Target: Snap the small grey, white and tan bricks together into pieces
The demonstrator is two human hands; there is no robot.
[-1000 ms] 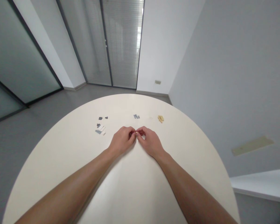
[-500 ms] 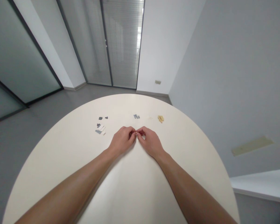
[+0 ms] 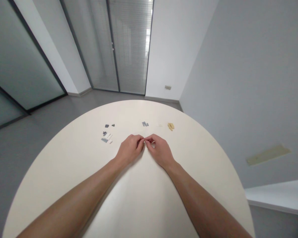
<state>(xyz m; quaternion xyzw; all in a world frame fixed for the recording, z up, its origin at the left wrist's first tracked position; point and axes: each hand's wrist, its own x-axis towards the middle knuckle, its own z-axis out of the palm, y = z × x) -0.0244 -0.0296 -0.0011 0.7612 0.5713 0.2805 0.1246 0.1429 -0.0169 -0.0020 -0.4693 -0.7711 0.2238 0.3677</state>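
My left hand (image 3: pixel 129 150) and my right hand (image 3: pixel 159 150) rest together on the round cream table (image 3: pixel 144 205), fingertips meeting in a pinch. Between the fingertips sits a tiny pale piece (image 3: pixel 144 141), too small to name. Both hands have their fingers curled in. Small grey and white pieces (image 3: pixel 106 136) lie to the left of my left hand. A small grey piece (image 3: pixel 145 124) lies just beyond the hands, and tan pieces (image 3: pixel 171 126) lie beyond my right hand.
Two dark small bits (image 3: pixel 109 125) lie further back on the left. Glass partitions and a blinded door (image 3: pixel 129 46) stand behind the table. A grey wall is at the right, with a white ledge (image 3: pixel 278 195) at the lower right.
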